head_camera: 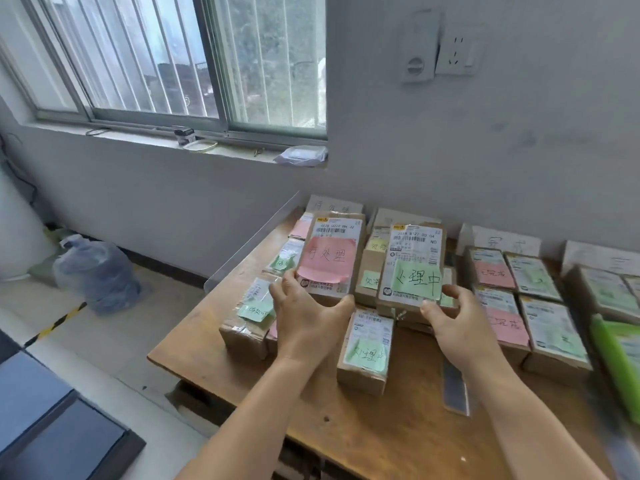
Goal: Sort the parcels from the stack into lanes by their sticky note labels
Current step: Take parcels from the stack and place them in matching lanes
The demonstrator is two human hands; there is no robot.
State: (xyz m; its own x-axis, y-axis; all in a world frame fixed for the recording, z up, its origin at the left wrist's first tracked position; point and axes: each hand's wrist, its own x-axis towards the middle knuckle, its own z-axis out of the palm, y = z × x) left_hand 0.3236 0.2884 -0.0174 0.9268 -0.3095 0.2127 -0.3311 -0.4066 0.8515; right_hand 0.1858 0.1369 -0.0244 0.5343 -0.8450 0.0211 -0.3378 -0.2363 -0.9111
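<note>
On the wooden table (363, 427), a parcel with a pink sticky note (334, 254) is gripped at its near edge by the left hand (308, 317). A parcel with a green sticky note (414, 268), just beside it, is held at its near edge by the right hand (453, 317), fingers curled. Further labelled parcels are ranged in rows on either side.
</note>
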